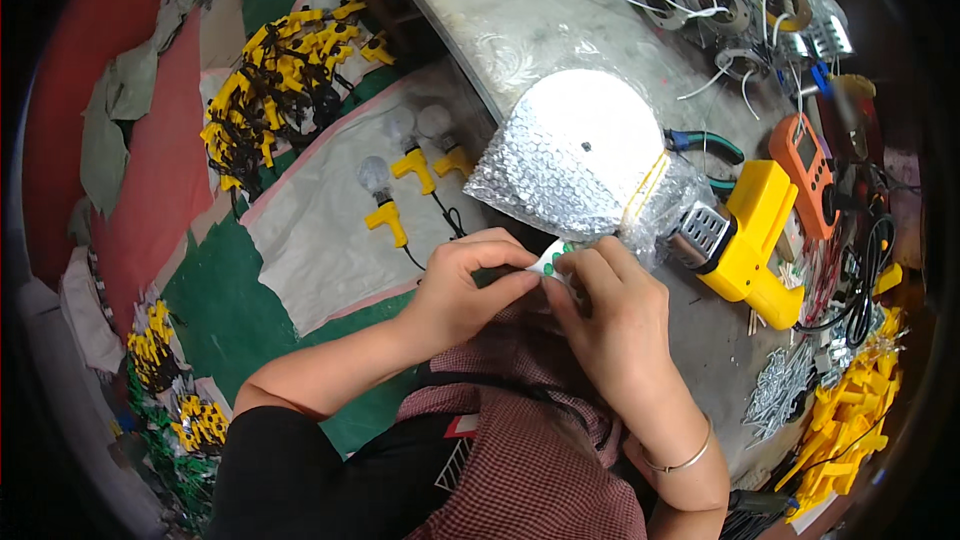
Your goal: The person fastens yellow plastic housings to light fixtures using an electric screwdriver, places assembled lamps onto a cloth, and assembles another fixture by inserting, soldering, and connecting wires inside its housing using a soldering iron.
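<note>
A small white strip with round green stickers [547, 263] is held in front of me, over the table's near edge. My left hand [462, 285] pinches its left side between thumb and fingers. My right hand [618, 315] has thumb and fingertips closed on its right side, covering that part. Just beyond the strip lies a white disc [600, 105], partly tucked in bubble wrap [545, 175]. To the right of my right hand rests a yellow tool [750, 240] with a slotted metal head and a cable.
Pliers [715, 145] and an orange meter [803, 175] lie on the table [480, 10]. Metal rings with white wires [715, 0] fill the far right. Screws [780, 385] and yellow plastic parts [850, 415] are heaped nearer. At left, yellow lamp holders with bulbs [385, 210] lie on a sheet.
</note>
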Action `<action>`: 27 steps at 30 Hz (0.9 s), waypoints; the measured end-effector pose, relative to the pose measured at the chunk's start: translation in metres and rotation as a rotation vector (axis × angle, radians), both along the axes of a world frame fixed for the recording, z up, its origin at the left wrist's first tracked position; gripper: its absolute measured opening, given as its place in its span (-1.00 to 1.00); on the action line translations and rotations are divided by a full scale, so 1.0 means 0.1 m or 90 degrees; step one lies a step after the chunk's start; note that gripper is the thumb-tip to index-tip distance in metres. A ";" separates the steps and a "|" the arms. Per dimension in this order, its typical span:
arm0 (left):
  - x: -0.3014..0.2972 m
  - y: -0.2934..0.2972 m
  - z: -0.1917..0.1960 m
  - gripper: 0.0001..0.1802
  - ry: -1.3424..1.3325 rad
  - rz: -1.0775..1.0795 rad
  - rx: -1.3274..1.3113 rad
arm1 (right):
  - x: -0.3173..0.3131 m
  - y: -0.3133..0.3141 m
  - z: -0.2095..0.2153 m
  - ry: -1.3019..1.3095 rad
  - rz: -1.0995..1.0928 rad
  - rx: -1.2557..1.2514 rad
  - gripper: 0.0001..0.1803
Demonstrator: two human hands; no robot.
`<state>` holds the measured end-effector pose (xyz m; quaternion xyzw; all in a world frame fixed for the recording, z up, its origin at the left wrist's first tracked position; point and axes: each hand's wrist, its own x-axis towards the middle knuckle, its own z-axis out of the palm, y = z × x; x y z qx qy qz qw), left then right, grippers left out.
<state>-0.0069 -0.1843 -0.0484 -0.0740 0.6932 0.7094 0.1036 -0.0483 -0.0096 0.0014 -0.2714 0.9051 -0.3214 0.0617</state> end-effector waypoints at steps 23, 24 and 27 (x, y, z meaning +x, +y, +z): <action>-0.01 0.03 0.09 -0.88 0.261 -0.028 -0.259 | 0.03 0.02 0.04 -0.048 -0.043 -0.063 -0.88; -0.01 0.03 0.09 -0.88 0.258 -0.027 -0.251 | 0.02 0.03 0.04 -0.065 -0.059 -0.094 -0.89; -0.05 0.03 0.12 -0.89 0.184 -0.034 -0.204 | 0.05 0.12 0.14 -0.056 -0.143 -0.128 -0.91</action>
